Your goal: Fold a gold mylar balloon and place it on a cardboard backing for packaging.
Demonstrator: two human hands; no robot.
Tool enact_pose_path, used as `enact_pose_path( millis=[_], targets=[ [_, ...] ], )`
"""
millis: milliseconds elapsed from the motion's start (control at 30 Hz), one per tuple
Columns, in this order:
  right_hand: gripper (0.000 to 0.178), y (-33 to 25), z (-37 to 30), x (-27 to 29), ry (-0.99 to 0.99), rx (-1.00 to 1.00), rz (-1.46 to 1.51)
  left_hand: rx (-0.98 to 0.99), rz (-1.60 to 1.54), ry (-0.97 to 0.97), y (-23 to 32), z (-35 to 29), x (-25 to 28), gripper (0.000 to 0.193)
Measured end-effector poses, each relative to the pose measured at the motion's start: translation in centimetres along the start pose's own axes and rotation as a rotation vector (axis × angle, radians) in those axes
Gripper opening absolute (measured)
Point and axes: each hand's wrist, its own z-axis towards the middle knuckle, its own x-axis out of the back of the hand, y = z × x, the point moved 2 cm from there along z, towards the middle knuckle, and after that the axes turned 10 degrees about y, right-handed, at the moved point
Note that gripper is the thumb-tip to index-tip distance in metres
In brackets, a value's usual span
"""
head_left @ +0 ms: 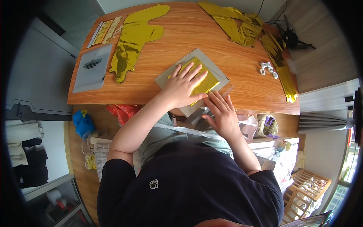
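Observation:
A folded gold foil sheet (207, 84) lies on a flat greyish plastic bag (220, 77), which is turned at an angle near the table's front edge. My left hand (184, 85) presses flat on the foil with its fingers spread. At the bag's lower right edge rests my right hand (223, 115), fingers stretched out and thumb apart, its fingertips by the foil's corner. A clear plastic flap shows beneath the right hand and hangs past the table edge. Part of the foil is hidden under my left palm.
Flat gold foil balloons lie at the back left (138, 32) and back right (242, 28) of the wooden table (181, 34). A frosted plastic pouch (92, 72) and printed cards (104, 32) are at the left. Several small white rolls (269, 68) and a black stand (291, 38) sit right.

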Motion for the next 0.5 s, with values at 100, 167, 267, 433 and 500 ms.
enact_pose_path(
  millis=[100, 167, 267, 433, 500],
  targets=[
    [0.059, 0.1, 0.1, -0.1, -0.005, -0.008, -0.018, -0.008, -0.008, -0.007, 0.1, 0.0, 0.2, 0.081],
    [0.057, 0.2, 0.2, 0.0, -0.011, -0.007, -0.027, -0.004, -0.009, -0.022, 0.2, 0.1, 0.6, 0.08],
    [0.053, 0.4, 0.7, 0.6, -0.059, 0.01, -0.049, -0.004, -0.011, -0.039, 0.3, 0.2, 0.9, 0.079],
    [0.05, 0.7, 1.2, 0.7, -0.079, 0.041, -0.033, -0.004, -0.002, -0.039, 0.0, 0.1, 0.7, 0.078],
    [0.049, 0.7, 1.2, 0.7, -0.056, 0.049, -0.011, -0.017, 0.004, -0.01, -0.2, -0.1, 0.5, 0.079]
  ],
)
